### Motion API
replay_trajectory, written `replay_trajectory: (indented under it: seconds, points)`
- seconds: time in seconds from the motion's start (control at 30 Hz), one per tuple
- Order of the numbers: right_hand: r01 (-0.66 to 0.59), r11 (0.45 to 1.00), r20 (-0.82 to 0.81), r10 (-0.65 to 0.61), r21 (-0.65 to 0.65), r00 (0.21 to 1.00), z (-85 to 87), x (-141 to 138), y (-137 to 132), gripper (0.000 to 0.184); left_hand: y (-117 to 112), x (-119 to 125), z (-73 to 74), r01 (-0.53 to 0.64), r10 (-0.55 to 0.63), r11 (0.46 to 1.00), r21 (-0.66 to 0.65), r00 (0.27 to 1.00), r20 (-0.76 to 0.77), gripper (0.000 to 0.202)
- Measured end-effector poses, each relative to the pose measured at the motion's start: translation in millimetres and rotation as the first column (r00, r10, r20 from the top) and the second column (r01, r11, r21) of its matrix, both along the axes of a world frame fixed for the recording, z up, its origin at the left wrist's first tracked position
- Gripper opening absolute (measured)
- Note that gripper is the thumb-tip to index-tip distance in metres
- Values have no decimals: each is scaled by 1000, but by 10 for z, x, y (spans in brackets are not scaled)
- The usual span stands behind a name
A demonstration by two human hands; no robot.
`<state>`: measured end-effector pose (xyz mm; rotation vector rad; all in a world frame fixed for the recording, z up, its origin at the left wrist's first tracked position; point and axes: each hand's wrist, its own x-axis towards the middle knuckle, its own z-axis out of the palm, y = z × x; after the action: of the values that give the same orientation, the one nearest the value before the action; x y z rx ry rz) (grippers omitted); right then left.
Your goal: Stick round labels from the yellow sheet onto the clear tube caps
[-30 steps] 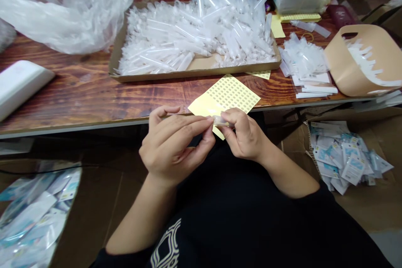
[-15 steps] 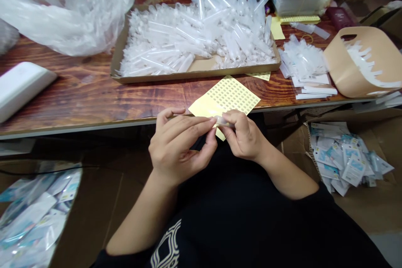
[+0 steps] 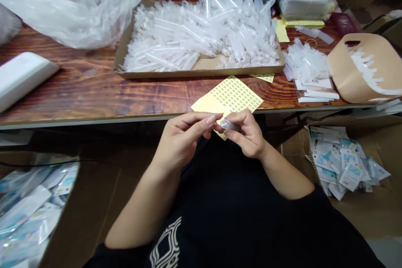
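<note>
A small translucent plastic tube is pinched between the thumb and fingers of my right hand, its rounded end pointing left. My left hand is beside that end, thumb and forefinger pressed together. Whatever lies between those fingertips is too small to make out. Just behind both hands, a yellow sheet of small round stickers lies over the table's front edge, one corner hanging down below my fingers.
A shallow cardboard tray heaped with similar tubes stands behind the sheet. To its right are a pile of clear pieces and a beige bin. Boxes of packaged items flank me below. A plastic bag and white device occupy the left.
My left fingers have drawn together and lowered beside the tube. The tube's rounded end now faces more toward me. The whole view has shifted slightly.
</note>
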<state>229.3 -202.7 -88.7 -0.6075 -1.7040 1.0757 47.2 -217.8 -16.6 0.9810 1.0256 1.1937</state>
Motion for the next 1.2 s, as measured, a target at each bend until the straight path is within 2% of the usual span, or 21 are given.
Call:
replay_trajectory:
  seconds: [0.1, 0.2, 0.4, 0.53, 0.67, 0.77, 0.83, 0.97, 1.03, 1.1, 1.13, 1.17, 1.2]
  points:
    - [-56, 998, -7, 56, 33, 998, -2, 12, 21, 16, 47, -42, -3, 94, -94, 994, -50, 996, 14, 26]
    - [-131, 987, 43, 128, 91, 991, 58, 17, 27, 15, 58, -117, 16, 175, -176, 981, -85, 984, -1, 24]
    - [-140, 971, 153, 111, 193, 982, 205, 31, -83, 11, -48, -235, 143, 297, -306, 948, -110, 949, -76, 12]
    - [-105, 960, 162, 64, 261, 985, 302, 77, -186, 12, -173, -151, 178, 249, -253, 966, -70, 966, -57, 10]
    - [-36, 946, 192, -29, 324, 981, 391, 150, -261, 10, -321, 6, 229, 126, -130, 991, -43, 988, -88, 14]
    - [-3, 946, 185, -61, 325, 981, 401, 187, -320, 9, -431, 90, 291, 38, -39, 999, -12, 992, -116, 19]
    - [8, 956, 150, -55, 293, 987, 372, 189, -367, 11, -480, 116, 319, 49, -51, 999, -24, 994, -100, 26]
    - [-12, 984, 16, 9, 178, 1000, 309, 164, -454, 17, -480, 148, 322, 158, -159, 982, -107, 987, -2, 40]
    - [-2, 982, 23, -2, 191, 1000, 319, 183, -465, 18, -461, 172, 348, 167, -167, 980, -112, 986, 11, 43]
    - [55, 950, 93, -88, 308, 992, 357, 261, -435, 19, -487, 172, 431, 114, -115, 992, -48, 993, -4, 40]
    - [116, 907, 137, -186, 405, 973, 380, 330, -400, 18, -532, 147, 490, 67, -67, 998, 11, 998, -22, 36]
    - [195, 837, 175, -324, 512, 930, 401, 421, -351, 17, -601, 97, 554, 4, -1, 996, 84, 999, -38, 30]
    - [271, 741, 204, -481, 614, 853, 418, 533, -289, 16, -690, 18, 611, -50, 62, 987, 154, 995, -75, 21]
